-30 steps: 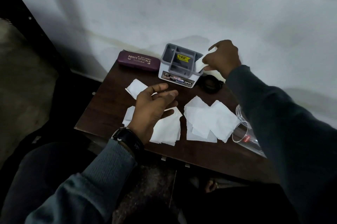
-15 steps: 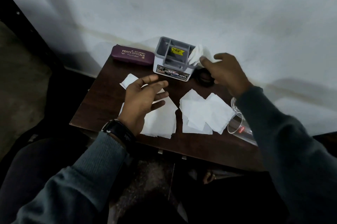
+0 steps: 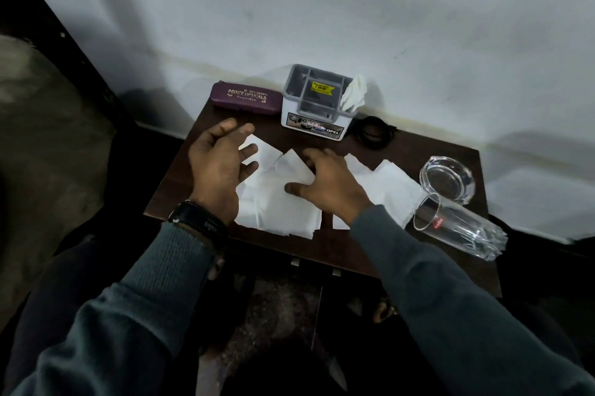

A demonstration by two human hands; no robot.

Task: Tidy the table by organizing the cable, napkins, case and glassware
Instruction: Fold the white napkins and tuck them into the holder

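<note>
White napkins lie scattered on a small dark wooden table (image 3: 175, 192): a left pile (image 3: 280, 215) and a right pile (image 3: 394, 189). My right hand (image 3: 328, 186) rests on the left pile and pinches a raised napkin (image 3: 294, 167) between thumb and fingers. My left hand (image 3: 219, 167) hovers open just left of it. A crumpled napkin (image 3: 354, 94) sticks out of the right slot of a grey-and-white organizer (image 3: 314, 126). A maroon spectacle case (image 3: 244, 97) lies at the back left. A coiled black cable (image 3: 373, 133) sits right of the organizer.
A clear tumbler (image 3: 460, 228) lies on its side at the table's right edge, overhanging it. A glass ashtray (image 3: 447, 180) stands behind it. The table backs onto a white wall. My knees and the floor are below the front edge.
My right hand left the organizer, where a napkin now stands, and came down onto the left napkin pile. My left hand shifted left and spread open.
</note>
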